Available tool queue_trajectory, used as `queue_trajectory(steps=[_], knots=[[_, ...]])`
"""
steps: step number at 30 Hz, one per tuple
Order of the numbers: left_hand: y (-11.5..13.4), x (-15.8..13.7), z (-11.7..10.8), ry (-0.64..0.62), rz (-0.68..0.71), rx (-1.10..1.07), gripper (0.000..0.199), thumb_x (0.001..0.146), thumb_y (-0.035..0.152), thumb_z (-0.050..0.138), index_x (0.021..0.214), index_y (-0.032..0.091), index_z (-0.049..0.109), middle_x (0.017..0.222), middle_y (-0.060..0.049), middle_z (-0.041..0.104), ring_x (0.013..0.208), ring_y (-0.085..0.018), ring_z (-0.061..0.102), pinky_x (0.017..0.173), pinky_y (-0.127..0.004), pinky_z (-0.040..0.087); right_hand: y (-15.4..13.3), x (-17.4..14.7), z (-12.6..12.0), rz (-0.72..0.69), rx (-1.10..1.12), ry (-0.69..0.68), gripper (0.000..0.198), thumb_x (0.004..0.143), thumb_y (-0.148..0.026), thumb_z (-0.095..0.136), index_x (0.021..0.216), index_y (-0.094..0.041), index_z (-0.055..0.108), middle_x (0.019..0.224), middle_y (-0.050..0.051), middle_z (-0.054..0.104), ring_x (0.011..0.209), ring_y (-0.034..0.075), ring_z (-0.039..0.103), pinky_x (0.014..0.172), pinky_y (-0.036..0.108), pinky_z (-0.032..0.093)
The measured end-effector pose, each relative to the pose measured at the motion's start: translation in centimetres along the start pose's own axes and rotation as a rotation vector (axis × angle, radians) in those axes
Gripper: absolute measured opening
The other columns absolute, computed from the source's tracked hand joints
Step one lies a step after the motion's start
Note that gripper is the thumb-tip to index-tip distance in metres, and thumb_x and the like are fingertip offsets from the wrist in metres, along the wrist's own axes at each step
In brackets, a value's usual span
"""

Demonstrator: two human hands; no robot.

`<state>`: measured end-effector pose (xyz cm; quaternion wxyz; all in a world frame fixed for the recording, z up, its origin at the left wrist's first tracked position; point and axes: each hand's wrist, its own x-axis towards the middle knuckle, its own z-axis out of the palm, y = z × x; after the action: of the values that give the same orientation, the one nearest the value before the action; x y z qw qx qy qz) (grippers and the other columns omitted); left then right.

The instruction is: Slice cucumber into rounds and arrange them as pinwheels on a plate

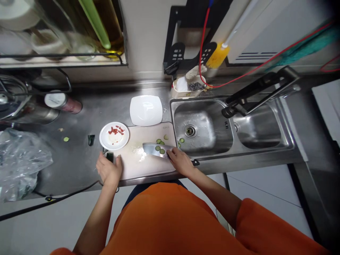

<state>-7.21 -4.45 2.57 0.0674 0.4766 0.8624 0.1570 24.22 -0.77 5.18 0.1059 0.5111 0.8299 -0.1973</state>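
Currently in the right hand: the knife, its handle wrapped by bent fingers, the broad blade flat over the board and pointing left.
On the blade: two cucumber slices, lying near the fingers.
Left hand: at the board's left edge, thumb well apart from the other fingers, a dark green cucumber piece between them; whether they press on it, I cannot tell.
Cutting board: pale, wet near the blade tip, with more slices beyond the blade, toward the right.
Round plate: white, just beyond the left hand, overlapping the board's corner, with small red pieces on it.
Square plate: white, at the board's far edge.
Sink: steel, right of the board, two green slices at its left side.
Bench: steel; left of the round plate lie a dark green stub and, farther left, a pale green round; a clear plastic bag sits at the left.
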Motion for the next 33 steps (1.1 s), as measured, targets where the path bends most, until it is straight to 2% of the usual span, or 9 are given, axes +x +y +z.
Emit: queue_trajectory(steps=[2,3,6,8,12,19,24,30,33], knots=[[1.9,-0.5,0.1,0.018,0.127,-0.061,0.070,0.079,0.041,0.060,0.134,0.007,0.034,0.130,-0.023,0.042,0.124,-0.036,0.037,0.102,-0.055,0.031,0.0,-0.1,0.0,0.004,-0.007,-0.005,0.030,0.093,-0.019,0.038,0.119,-0.020,0.052,0.102,0.010,0.056,0.076,0.017,0.050,0.065,0.026,0.032],[3.2,-0.9,0.3,-0.032,0.223,-0.116,0.062,0.080,0.040,0.059,0.130,0.009,0.040,0.126,-0.021,0.046,0.121,-0.034,0.040,0.102,-0.053,0.032,0.0,-0.2,-0.1,0.004,-0.008,-0.010,0.030,0.093,-0.019,0.038,0.120,-0.020,0.051,0.102,0.010,0.056,0.077,0.017,0.050,0.066,0.026,0.032],[8.0,-2.2,1.5,-0.310,0.440,-0.274,0.035,0.081,0.036,0.060,0.109,0.016,0.055,0.106,-0.012,0.059,0.102,-0.026,0.052,0.092,-0.043,0.040,0.1,-0.2,-0.3,-0.011,-0.010,-0.028,0.030,0.094,-0.018,0.037,0.120,-0.019,0.051,0.101,0.011,0.056,0.079,0.017,0.050,0.068,0.027,0.033],[11.0,-2.9,2.6,-0.459,0.504,-0.285,0.026,0.079,0.036,0.063,0.097,0.018,0.058,0.094,-0.009,0.061,0.093,-0.024,0.054,0.086,-0.039,0.042,0.2,-0.2,-0.3,-0.038,-0.029,-0.035,0.030,0.094,-0.016,0.036,0.121,-0.017,0.050,0.100,0.011,0.056,0.082,0.018,0.051,0.071,0.027,0.034],[14.2,-2.9,4.4,-0.572,0.551,-0.247,0.017,0.078,0.035,0.063,0.082,0.019,0.060,0.082,-0.006,0.061,0.086,-0.022,0.053,0.079,-0.036,0.039,0.5,-0.1,-0.4,-0.089,-0.057,-0.033,0.032,0.094,-0.015,0.036,0.123,-0.015,0.049,0.100,0.013,0.056,0.086,0.020,0.051,0.075,0.031,0.036],[14.6,-0.7,6.1,-0.581,0.445,-0.258,0.018,0.077,0.037,0.063,0.078,0.019,0.060,0.079,-0.004,0.061,0.081,-0.019,0.052,0.074,-0.031,0.037,0.4,-0.8,-0.9,-0.068,-0.068,-0.062,0.028,0.093,-0.012,0.035,0.114,-0.014,0.053,0.100,0.012,0.056,0.087,0.020,0.051,0.075,0.031,0.037],[15.0,0.6,7.1,-0.577,0.458,-0.236,0.018,0.076,0.035,0.063,0.079,0.018,0.061,0.077,-0.004,0.062,0.081,-0.020,0.053,0.077,-0.032,0.037,0.3,-2.6,-1.0,-0.050,-0.066,-0.080,0.029,0.091,-0.012,0.038,0.116,-0.016,0.054,0.102,0.011,0.056,0.086,0.021,0.051,0.073,0.031,0.037],[13.2,1.3,5.8,-0.511,0.462,-0.271,0.023,0.085,0.036,0.050,0.080,0.019,0.065,0.080,-0.005,0.065,0.081,-0.020,0.056,0.078,-0.031,0.039,0.8,-5.1,-0.7,-0.002,-0.040,-0.131,0.036,0.089,-0.011,0.039,0.123,-0.018,0.052,0.103,0.011,0.055,0.084,0.020,0.051,0.076,0.032,0.037],[12.1,1.0,4.9,-0.623,0.477,-0.264,0.027,0.084,0.041,0.051,0.078,0.021,0.068,0.075,-0.004,0.066,0.077,-0.018,0.057,0.075,-0.030,0.040,0.9,-5.8,-0.3,0.007,-0.051,-0.120,0.041,0.089,-0.011,0.039,0.128,-0.017,0.049,0.103,0.011,0.055,0.085,0.020,0.051,0.076,0.032,0.038]])
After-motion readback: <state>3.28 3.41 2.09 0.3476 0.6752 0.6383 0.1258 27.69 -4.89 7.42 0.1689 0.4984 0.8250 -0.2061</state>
